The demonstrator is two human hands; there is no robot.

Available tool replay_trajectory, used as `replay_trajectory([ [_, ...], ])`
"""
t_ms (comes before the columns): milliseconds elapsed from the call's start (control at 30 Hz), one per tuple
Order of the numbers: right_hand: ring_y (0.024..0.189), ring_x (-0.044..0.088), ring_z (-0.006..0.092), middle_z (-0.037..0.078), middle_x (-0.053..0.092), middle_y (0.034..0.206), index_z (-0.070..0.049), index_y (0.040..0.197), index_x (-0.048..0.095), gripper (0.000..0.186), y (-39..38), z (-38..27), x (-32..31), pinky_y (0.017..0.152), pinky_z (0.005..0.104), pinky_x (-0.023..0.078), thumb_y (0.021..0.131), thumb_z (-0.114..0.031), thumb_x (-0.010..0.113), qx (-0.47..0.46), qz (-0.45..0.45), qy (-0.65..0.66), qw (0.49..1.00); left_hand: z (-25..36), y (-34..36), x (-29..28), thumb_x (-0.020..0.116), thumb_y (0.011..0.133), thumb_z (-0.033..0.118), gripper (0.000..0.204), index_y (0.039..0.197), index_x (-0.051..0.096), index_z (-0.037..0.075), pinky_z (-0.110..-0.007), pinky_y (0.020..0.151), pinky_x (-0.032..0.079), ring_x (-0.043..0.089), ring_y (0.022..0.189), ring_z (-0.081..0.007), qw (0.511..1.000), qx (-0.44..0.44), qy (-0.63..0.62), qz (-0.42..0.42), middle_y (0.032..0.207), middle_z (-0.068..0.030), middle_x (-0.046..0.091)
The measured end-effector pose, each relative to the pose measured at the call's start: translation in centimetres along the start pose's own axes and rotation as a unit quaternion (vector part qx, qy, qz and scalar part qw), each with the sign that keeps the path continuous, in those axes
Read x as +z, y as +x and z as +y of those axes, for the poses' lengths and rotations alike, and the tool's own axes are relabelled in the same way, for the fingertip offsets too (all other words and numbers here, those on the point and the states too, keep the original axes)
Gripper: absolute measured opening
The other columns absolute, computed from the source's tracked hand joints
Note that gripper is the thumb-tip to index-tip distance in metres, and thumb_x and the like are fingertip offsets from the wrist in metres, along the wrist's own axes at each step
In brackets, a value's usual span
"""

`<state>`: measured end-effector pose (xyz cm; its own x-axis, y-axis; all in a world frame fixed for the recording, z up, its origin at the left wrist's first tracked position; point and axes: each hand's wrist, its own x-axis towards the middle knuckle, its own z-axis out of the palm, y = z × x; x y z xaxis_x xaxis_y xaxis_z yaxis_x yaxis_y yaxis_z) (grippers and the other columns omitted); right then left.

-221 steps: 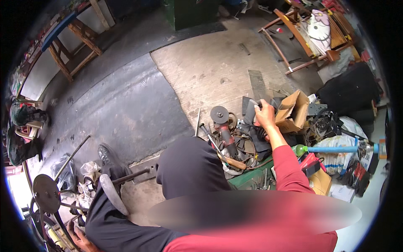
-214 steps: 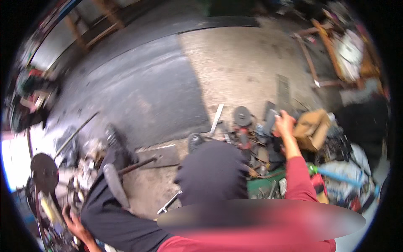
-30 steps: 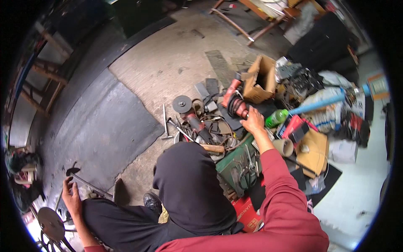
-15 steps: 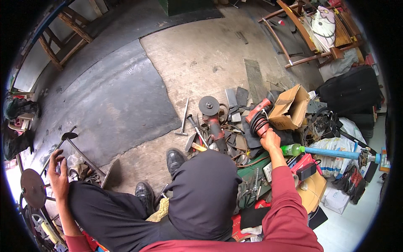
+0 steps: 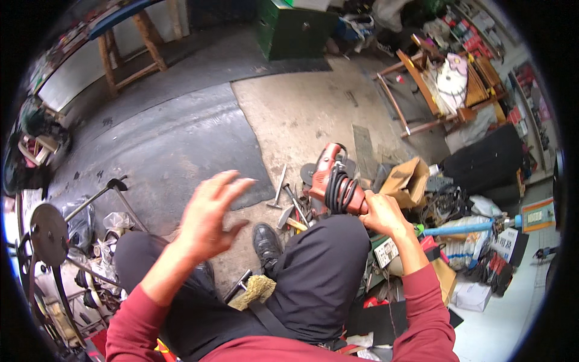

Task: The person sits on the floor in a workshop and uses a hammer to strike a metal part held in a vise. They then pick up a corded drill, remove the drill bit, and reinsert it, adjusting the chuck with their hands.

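R hand (image 5: 381, 212) was grasping the lower R end of the red tool (image 5: 327, 164), fingers wrapped round it, just R of ctr in the frame. Tool was tilted, far end pointing up & a bit L, w/ black cord (image 5: 341, 190) coiled round its mid. R knee (image 5: 335, 244) was just below it in the frame; couldn't tell if touching. L hand (image 5: 208, 211) was released, nothing in it, fingers spread, L of ctr, well apart from the tool.

Disc (image 5: 307, 174) showed partly hidden behind the tool; hammer (image 5: 278, 186) lay on the floor (image 5: 289, 105) nr ctr, L of the tool. Cardbd box (image 5: 403, 184), flaps up, was R of the tool; blue pipe (image 5: 458, 229) farther R & lower. Yellow rag (image 5: 258, 288) was at lower ctr btwn the legs, black shoe (image 5: 265, 242) just above it. Round plate (image 5: 49, 234) was at L edge, below mid.

Dark mat (image 5: 175, 145) covered floor upper L of ctr. Green cabinet (image 5: 289, 36) stood at top ctr; wood chair (image 5: 417, 81) w/ white cloth (image 5: 450, 84) was upper R.
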<state>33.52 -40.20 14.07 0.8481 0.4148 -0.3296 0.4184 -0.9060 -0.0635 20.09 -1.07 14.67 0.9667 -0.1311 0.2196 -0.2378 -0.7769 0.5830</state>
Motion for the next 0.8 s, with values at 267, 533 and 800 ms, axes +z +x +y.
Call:
replay_trajectory([
  [267, 0.088, 0.069, 0.0465, 0.028, 0.07, 0.088, 0.003, 0.095, 0.064, 0.03, 2.8, -16.4, -10.1, 0.081, 0.0527, 0.055, 0.071, -0.015, 0.071, -0.179, 0.0, -0.109, 0.978, 3.1, -0.7, 1.2, 0.089, 0.07, 0.045, 0.101, 0.154, 0.042, 0.017, -0.063, 0.116, 0.032, 0.035, 0.146, -0.0478, 0.997, 0.029, -0.018, 0.07, 0.154, -0.0255, 0.04],
  [533, 0.085, 0.072, 0.0397, 0.021, 0.073, 0.084, -0.006, 0.081, 0.076, 0.017, 2.1, -29.8, -9.3, 0.079, 0.0488, 0.057, 0.075, -0.02, 0.067, -0.317, -0.148, -0.127, 0.928, 0.6, -6.4, 1.2, 0.088, 0.064, 0.039, 0.077, 0.128, 0.059, 0.009, -0.052, 0.098, 0.048, 0.057, 0.124, -0.0374, 0.982, -0.084, 0.001, 0.168, 0.126, -0.0181, 0.06],
  [800, 0.082, 0.073, 0.0354, 0.021, 0.073, 0.082, -0.008, 0.078, 0.077, 0.01, -0.8, -33.0, -8.4, 0.078, 0.0452, 0.057, 0.071, -0.01, 0.07, -0.374, -0.1, -0.135, 0.912, -1.0, -9.1, 2.1, 0.082, 0.061, 0.027, 0.054, 0.109, 0.063, 0.011, -0.046, 0.079, 0.056, 0.067, 0.099, -0.0328, 0.964, -0.078, -0.066, 0.247, 0.1, -0.0111, 0.066],
])
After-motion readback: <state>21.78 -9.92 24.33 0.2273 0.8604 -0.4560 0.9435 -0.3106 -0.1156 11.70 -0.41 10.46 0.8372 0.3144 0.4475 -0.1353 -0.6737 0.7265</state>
